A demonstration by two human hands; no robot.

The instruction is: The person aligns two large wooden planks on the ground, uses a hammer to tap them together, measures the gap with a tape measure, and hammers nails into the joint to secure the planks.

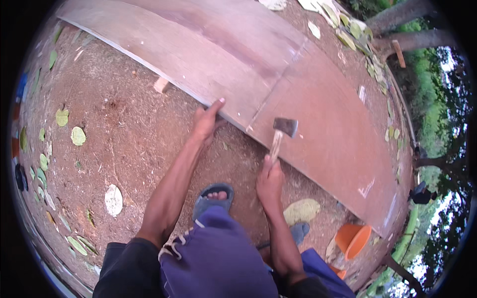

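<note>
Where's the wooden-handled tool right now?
In the head view, right of centre: the wooden-handled tool is in the right hand, its metal head over the board, right of the seam.

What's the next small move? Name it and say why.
Probably bring the wooden-handled tool toward the seam: the right hand holds its metal head over the board just right of that line, while the left hand grips the board's near edge to its left.

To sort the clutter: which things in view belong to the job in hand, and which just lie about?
In the job:
wooden-handled tool, in right hand
brown panel, edge in left hand
wood block, possibly

Seemingly lying about:
orange bucket
leaves
</note>
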